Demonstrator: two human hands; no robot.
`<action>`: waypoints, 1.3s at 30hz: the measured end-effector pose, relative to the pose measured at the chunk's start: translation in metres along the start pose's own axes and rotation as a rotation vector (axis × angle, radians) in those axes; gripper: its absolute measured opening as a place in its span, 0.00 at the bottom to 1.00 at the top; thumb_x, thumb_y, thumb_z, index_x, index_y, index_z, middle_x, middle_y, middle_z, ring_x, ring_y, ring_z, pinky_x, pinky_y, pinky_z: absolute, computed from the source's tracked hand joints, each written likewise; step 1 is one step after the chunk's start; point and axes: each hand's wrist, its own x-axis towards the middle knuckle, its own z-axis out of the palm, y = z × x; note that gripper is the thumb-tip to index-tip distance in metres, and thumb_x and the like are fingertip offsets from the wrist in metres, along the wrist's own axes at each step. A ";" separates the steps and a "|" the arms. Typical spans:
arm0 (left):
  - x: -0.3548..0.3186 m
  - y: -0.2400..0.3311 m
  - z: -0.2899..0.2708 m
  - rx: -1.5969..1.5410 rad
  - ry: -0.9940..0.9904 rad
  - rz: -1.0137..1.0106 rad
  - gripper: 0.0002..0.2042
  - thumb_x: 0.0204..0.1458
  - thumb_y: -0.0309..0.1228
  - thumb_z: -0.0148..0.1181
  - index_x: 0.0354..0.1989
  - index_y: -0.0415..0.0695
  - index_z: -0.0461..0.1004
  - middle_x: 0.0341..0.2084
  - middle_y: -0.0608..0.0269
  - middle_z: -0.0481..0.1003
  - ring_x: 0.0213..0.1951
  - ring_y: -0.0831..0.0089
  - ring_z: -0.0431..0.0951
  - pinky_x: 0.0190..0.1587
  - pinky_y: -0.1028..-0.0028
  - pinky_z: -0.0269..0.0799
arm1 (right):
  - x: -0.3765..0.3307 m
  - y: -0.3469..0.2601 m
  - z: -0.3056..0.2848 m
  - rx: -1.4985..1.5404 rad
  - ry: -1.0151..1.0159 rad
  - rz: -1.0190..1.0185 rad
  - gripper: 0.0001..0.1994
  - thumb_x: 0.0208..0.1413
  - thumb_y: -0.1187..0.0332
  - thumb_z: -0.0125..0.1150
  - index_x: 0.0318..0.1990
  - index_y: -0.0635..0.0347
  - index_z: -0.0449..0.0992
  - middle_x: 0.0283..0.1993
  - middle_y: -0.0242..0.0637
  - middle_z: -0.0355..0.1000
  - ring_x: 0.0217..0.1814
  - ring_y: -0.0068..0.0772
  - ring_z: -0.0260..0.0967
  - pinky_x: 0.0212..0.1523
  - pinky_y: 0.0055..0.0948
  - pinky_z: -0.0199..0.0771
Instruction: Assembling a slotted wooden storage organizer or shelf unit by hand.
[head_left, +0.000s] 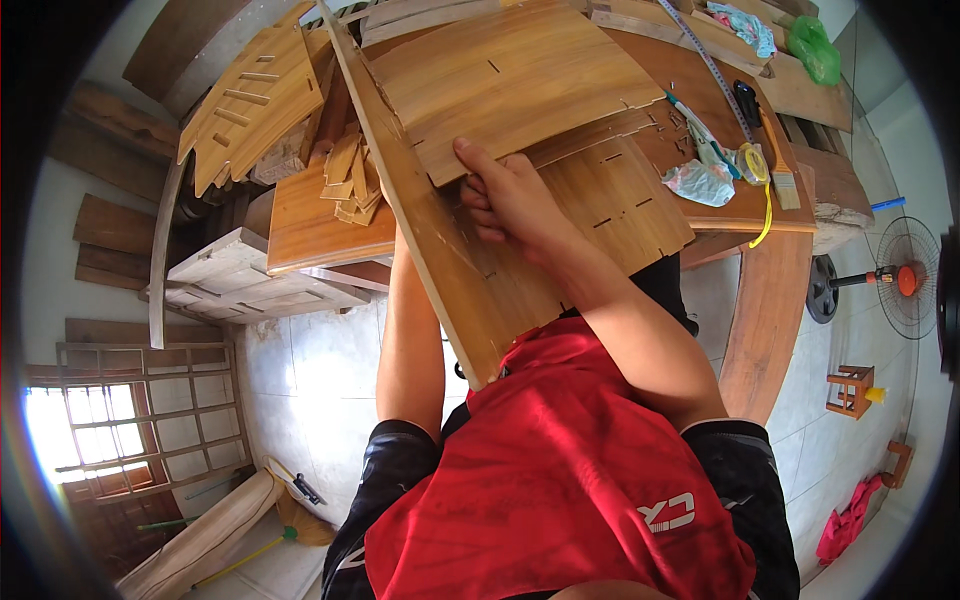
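Note:
My right hand [512, 200] is closed on the near edge of a thin wooden panel [500, 75], its thumb on top and its fingers curled below. Beneath lies a second slotted panel [615, 205], reaching toward my lap. A long narrow board [405, 190] stands on edge along the left side of both panels and seems to touch them. My left forearm [412, 320] rises on the far side of this board. It hides my left hand, so I cannot see its fingers.
Small wood offcuts [352, 180] and a slotted panel [265, 95] lie on the left. On the workbench [735, 205] at right are a tape measure [752, 165], a brush [782, 165], a black-handled tool [746, 103] and a plastic bag [700, 183]. A fan [905, 278] stands at far right.

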 end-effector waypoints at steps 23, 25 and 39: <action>0.049 0.182 -0.094 -0.582 -0.146 0.784 0.41 0.60 0.73 0.32 0.13 0.45 0.59 0.11 0.66 0.59 0.18 0.64 0.62 0.29 0.66 0.65 | 0.072 -0.088 0.058 -0.699 0.301 -1.083 0.07 0.59 0.73 0.51 0.29 0.64 0.70 0.18 0.50 0.67 0.21 0.49 0.69 0.23 0.49 0.65; 0.049 0.184 -0.091 -0.611 -0.122 0.811 0.40 0.62 0.70 0.36 0.13 0.44 0.60 0.12 0.65 0.61 0.19 0.64 0.65 0.31 0.66 0.65 | 0.050 -0.109 0.067 -0.893 0.478 -1.247 0.17 0.64 0.68 0.48 0.21 0.61 0.63 0.14 0.42 0.59 0.15 0.39 0.57 0.20 0.39 0.58; 0.049 0.183 -0.090 -0.613 -0.122 0.821 0.25 0.52 0.50 0.50 0.12 0.43 0.58 0.11 0.64 0.60 0.19 0.66 0.61 0.32 0.65 0.64 | 0.057 -0.076 0.063 -0.472 0.212 -0.865 0.18 0.62 0.64 0.47 0.26 0.71 0.71 0.19 0.59 0.65 0.20 0.54 0.64 0.30 0.52 0.66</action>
